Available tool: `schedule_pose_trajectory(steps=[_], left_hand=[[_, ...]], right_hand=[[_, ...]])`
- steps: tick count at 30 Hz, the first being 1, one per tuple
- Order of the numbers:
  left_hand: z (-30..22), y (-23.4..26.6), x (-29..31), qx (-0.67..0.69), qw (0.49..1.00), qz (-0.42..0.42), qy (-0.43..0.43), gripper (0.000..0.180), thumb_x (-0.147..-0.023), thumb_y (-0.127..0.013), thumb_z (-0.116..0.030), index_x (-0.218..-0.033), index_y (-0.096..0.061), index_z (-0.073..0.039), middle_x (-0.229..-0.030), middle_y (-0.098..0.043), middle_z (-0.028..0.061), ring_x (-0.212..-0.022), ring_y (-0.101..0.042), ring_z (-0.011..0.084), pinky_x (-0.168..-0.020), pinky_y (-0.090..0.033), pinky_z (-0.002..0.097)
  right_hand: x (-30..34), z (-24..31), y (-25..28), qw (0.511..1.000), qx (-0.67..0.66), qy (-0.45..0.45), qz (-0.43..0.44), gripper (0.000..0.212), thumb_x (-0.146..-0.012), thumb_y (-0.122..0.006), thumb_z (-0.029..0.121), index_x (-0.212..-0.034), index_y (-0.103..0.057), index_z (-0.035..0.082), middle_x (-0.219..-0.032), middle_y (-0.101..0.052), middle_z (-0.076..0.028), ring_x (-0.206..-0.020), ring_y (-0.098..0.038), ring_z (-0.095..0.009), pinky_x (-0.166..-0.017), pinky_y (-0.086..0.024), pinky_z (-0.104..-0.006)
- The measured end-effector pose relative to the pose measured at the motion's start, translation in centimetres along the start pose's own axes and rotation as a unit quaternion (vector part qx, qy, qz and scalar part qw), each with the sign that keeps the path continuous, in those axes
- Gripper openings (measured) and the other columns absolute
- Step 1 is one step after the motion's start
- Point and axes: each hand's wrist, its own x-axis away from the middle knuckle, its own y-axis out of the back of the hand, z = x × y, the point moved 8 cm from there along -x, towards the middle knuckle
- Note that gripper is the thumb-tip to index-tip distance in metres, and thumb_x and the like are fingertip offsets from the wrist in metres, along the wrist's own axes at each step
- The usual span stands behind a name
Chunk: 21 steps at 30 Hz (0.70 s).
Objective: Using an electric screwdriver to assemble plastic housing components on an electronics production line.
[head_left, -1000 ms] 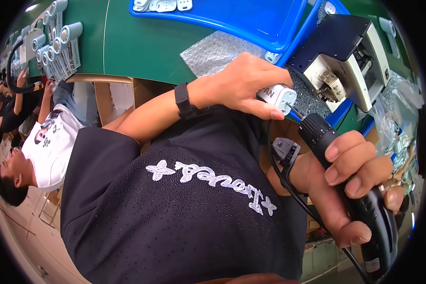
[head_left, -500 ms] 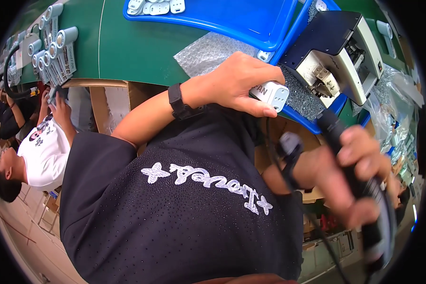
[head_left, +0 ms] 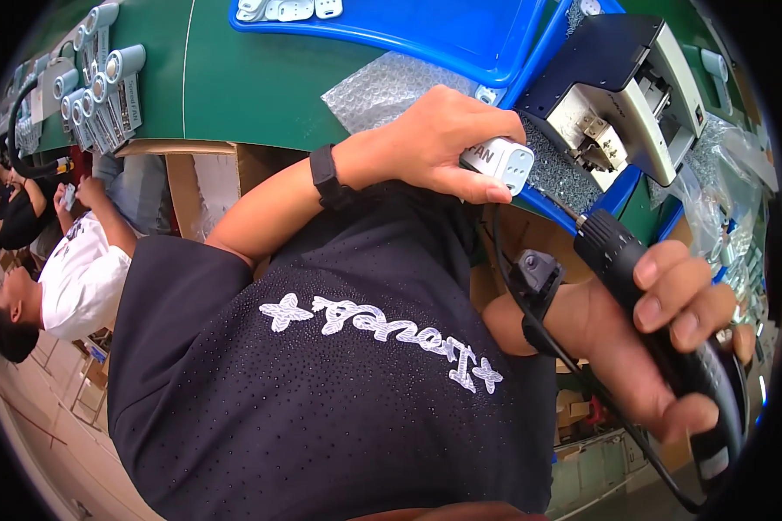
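My left hand (head_left: 439,146) is closed around a white box-shaped piece (head_left: 518,168), perhaps a small fan's housing. The piece's end face, with several small holes, points right. In my right hand (head_left: 639,347) is a black electric screwdriver (head_left: 615,247), gripped round its body. Its thin bit points up and left, close to the white piece but apart from it. A black cable hangs down beside my right forearm. Just beyond the bit stands a black-and-white screw feeder (head_left: 595,69), with loose small screws (head_left: 558,178) in a blue tray beside it.
A large blue tray (head_left: 391,35) holds several white flat parts (head_left: 294,9) at the far side. Bubble wrap (head_left: 369,94) lies on the green table (head_left: 261,82). Several pale handheld fans (head_left: 104,91) stand at far left. Another person (head_left: 87,291) sits at left.
The screwdriver, blurred before, has shifted slightly right and toward me, and its bit now shows clearly. My left hand and the white piece have barely moved.
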Motion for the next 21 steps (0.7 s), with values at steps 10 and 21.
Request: schedule_pose_trajectory(steps=[10,21], left_hand=[[-0.2,0.0,-0.1,-0.008,1.0,-0.012,-0.007,0.055,-0.08,-0.07,-0.055,-0.096,-0.062,-0.003,-0.079,-0.063,0.0101,-0.068,-0.065,0.0312,-0.056,-0.049,0.038],[-0.1,0.1,0.1,-0.002,1.0,-0.018,-0.014,0.055,-0.08,-0.07,-0.055,-0.095,-0.061,-0.003,-0.078,-0.063,0.01,-0.068,-0.065,0.0311,-0.056,-0.049,0.0382]], right_hand=[[-1.0,-2.3,-0.9,1.0,-0.019,0.005,0.002,0.061,-0.081,-0.066,0.059,-0.113,-0.056,0.007,-0.077,-0.051,-0.003,-0.055,-0.047,-0.016,-0.06,-0.042,-0.0378],[-0.8,-0.9,-0.9,0.999,0.009,0.039,-0.016,0.062,-0.081,-0.067,0.06,-0.112,-0.056,0.008,-0.078,-0.051,-0.002,-0.054,-0.046,-0.015,-0.057,-0.039,-0.0362]])
